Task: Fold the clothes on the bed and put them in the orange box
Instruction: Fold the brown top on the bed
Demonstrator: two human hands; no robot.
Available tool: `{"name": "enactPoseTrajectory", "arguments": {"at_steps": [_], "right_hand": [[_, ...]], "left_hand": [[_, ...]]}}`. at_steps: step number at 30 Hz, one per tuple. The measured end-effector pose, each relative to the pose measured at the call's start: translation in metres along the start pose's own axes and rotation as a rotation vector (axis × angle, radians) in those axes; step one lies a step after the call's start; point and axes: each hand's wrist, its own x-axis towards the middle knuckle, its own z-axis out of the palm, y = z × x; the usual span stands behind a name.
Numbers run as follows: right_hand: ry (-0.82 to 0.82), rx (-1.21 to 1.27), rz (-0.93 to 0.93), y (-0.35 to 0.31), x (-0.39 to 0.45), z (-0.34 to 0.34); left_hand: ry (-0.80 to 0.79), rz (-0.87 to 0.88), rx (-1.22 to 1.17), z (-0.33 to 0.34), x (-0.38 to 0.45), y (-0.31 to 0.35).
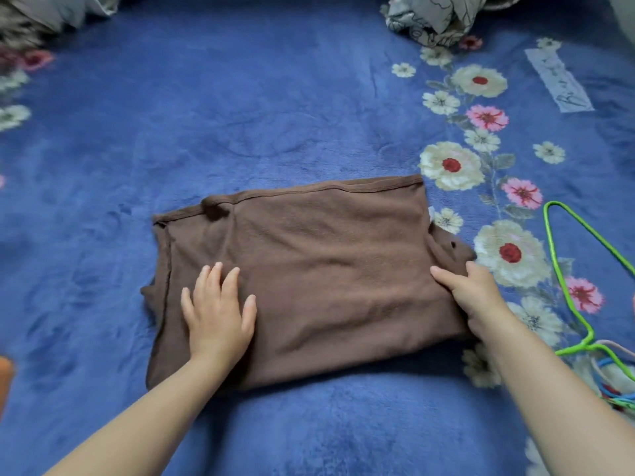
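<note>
— Brown cloth, is that the garment?

— Yes, the brown garment (pixel 309 276) lies part-folded at the centre of the blue floral blanket (pixel 240 115). My left hand (pixel 220 310) rests flat on it toward 8 o'clock, fingers straight and spread, gripping nothing. My right hand (pixel 470 293) is at its 3 o'clock edge, thumb and forefinger on the fabric; the other fingers are tucked out of sight, so I cannot tell how firmly it holds.

— What is cut off?

— An orange shape (pixel 5 379) at 8 o'clock shows only a sliver at the frame edge; I cannot tell what it is. At 4 o'clock, a green hanger (pixel 567 249) runs off the frame, with blue and pink hangers (pixel 611 365) bunched beneath it.

— Anything further out?

— Grey patterned bedding (pixel 433 15) is crumpled at 1 o'clock, and more grey fabric (pixel 51 8), blurred, sits at 11 o'clock. Part of the garment's right side is folded underneath.
</note>
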Motion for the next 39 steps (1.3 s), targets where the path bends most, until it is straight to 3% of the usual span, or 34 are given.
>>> {"name": "enactPoseTrajectory", "arguments": {"at_steps": [5, 10, 16, 21, 27, 30, 33, 36, 39], "right_hand": [[0.048, -0.350, -0.305, -0.045, -0.043, 0.028], [-0.069, -0.593, -0.531, -0.090, -0.109, 0.104], [-0.238, -0.896, -0.764, -0.080, -0.187, 0.230], [-0.702, -0.948, -0.507, -0.028, -0.208, 0.279], [-0.421, -0.250, -0.227, -0.025, -0.182, 0.236], [-0.217, -0.389, -0.306, -0.025, -0.152, 0.206], [-0.049, -0.499, -0.245, -0.025, -0.120, 0.188], [-0.114, -0.504, -0.051, -0.022, -0.100, 0.182], [-0.271, -0.297, 0.090, -0.006, -0.091, 0.176]], "left_hand": [[-0.030, -0.426, -0.205, -0.026, 0.006, -0.048], [-0.140, -0.454, -0.633, -0.051, 0.004, -0.090], [-0.092, -0.654, -0.931, -0.072, 0.007, -0.158], [-0.164, -0.766, -1.046, -0.079, 0.005, -0.193], [-0.341, -0.583, -0.957, -0.065, 0.007, -0.172], [-0.441, -0.584, -0.895, -0.058, 0.016, -0.152], [-0.490, -0.608, -0.914, -0.051, 0.024, -0.141], [-0.529, -0.648, -1.000, -0.046, 0.027, -0.137], [-0.593, -0.662, -1.191, -0.039, 0.018, -0.135]]}}
